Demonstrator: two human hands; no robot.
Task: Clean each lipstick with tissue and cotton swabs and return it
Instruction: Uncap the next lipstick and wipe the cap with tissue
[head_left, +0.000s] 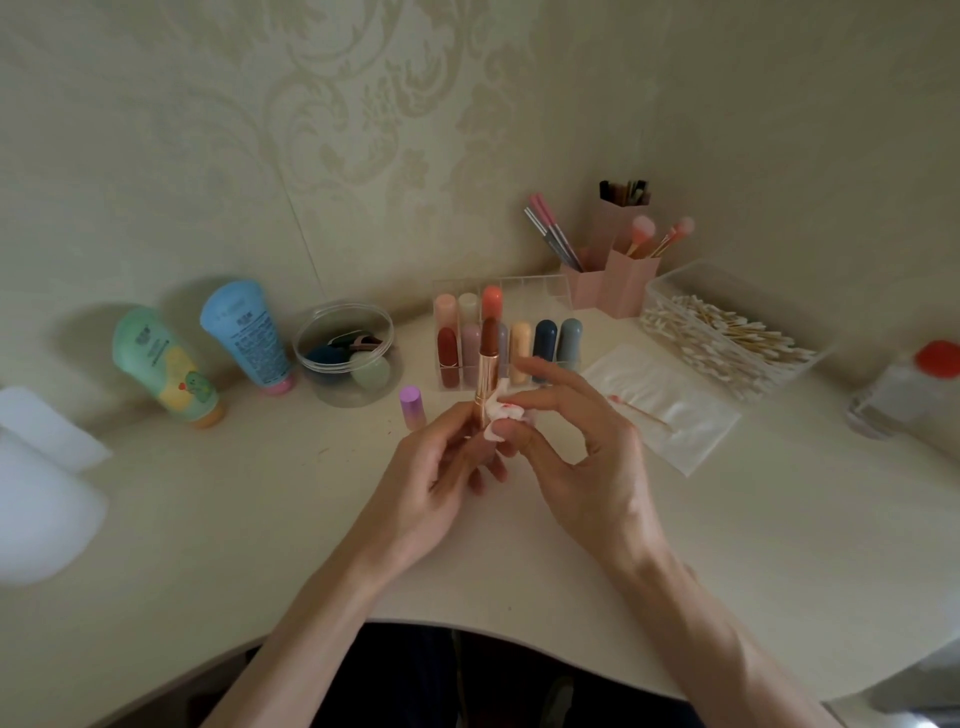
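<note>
The lipstick (488, 364) stands upright above the desk (260, 519), in front of the rack (550, 291), with its brown-red bullet wound fully out. The left hand (441, 483) grips the lower end of the gold tube, fingers curled round it. The right hand (582, 467) pinches a wadded tissue (501, 415) between thumb and forefinger and holds it against the side of the tube. Its other fingers are spread and nearly straight.

Step in hand, as judged: wiping the tube wall below the bullet.

Hazards from this position:
- The bullet is exposed. An upward slip of the tissue would probably gouge or smear it, and sideways pressure could snap it.
- The tissue is already stained red (contact side not visible). Further wiping with the same face may put pigment back on the tube.
- A purple cap (412, 408) stands just left of the hands. A careless left wrist movement could knock it over.
</note>
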